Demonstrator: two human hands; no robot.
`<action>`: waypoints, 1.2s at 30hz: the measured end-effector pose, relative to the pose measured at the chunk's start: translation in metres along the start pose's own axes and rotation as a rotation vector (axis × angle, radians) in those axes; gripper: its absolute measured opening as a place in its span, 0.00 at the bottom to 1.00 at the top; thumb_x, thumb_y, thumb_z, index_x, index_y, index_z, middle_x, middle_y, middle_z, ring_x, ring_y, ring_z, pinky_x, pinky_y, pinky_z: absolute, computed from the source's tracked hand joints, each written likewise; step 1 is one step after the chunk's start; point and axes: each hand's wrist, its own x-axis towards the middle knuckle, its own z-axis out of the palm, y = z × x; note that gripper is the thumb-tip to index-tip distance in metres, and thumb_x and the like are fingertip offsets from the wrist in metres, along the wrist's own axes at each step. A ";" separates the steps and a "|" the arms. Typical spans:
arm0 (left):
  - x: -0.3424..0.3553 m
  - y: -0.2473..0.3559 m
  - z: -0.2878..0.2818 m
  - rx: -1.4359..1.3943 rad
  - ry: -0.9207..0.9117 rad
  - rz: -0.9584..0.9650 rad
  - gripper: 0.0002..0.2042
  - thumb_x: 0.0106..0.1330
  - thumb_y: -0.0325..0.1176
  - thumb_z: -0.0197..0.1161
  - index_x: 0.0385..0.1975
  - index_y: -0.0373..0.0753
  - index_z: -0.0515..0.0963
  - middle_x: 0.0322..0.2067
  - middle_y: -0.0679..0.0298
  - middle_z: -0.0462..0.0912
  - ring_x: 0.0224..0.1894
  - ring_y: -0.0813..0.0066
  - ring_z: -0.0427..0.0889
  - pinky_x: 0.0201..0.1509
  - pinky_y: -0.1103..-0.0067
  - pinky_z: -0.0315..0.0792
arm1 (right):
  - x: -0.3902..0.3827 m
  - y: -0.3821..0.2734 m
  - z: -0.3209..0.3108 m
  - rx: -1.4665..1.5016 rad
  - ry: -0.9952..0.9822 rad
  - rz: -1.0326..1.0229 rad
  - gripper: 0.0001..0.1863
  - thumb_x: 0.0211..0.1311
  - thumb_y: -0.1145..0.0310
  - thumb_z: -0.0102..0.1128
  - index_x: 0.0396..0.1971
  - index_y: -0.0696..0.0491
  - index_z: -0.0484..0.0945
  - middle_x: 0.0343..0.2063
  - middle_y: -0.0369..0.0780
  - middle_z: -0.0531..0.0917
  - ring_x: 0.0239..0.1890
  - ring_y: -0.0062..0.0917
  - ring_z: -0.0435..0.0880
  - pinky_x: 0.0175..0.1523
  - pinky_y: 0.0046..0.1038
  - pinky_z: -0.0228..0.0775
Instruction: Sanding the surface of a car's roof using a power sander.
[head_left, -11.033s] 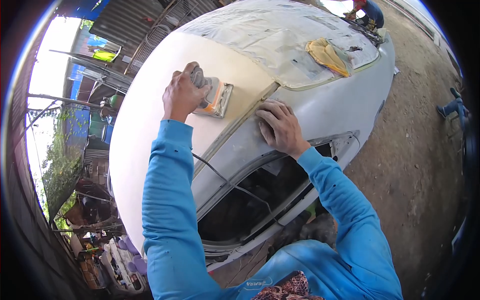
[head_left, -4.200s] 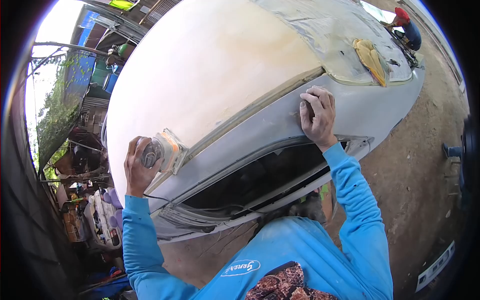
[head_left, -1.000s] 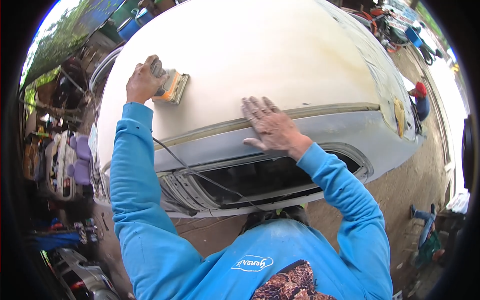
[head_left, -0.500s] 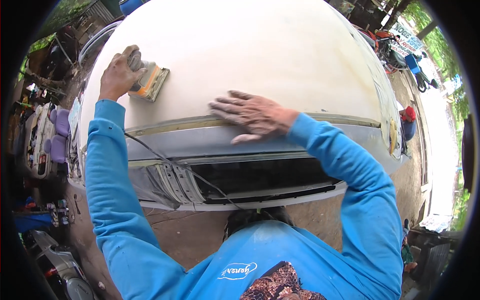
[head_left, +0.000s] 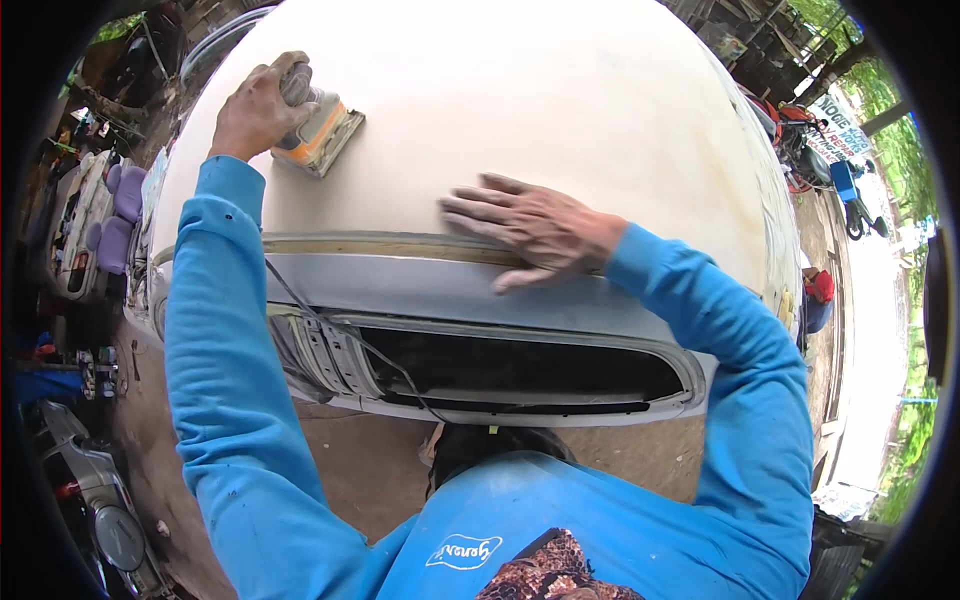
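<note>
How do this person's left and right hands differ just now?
The left hand is curled around a grey-and-orange sander, while the right hand is spread open, holding no tool. The left hand is over the pale car roof; the right hand reaches across the long groove at its edge. Both emerge from blue sleeves.

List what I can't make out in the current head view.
All in the head view:
- Sander: its underside, turned toward the roof.
- Left hand: palm hidden by its own back.
- Right hand: palm hidden likewise; fingertips blurred.
- Cable: upper end, behind the left sleeve.
- Roof: far edge, cut off by the picture's top.
- Window opening: inside too dark.
</note>
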 end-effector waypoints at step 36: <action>-0.018 0.361 -0.010 -0.214 -0.108 0.478 0.29 0.56 0.41 0.74 0.61 0.52 0.76 0.48 0.57 0.81 0.49 0.54 0.86 0.54 0.64 0.81 | -0.268 -0.045 -0.036 -0.088 -0.097 1.040 0.49 0.67 0.39 0.55 0.76 0.58 0.52 0.76 0.47 0.56 0.79 0.39 0.52 0.82 0.43 0.38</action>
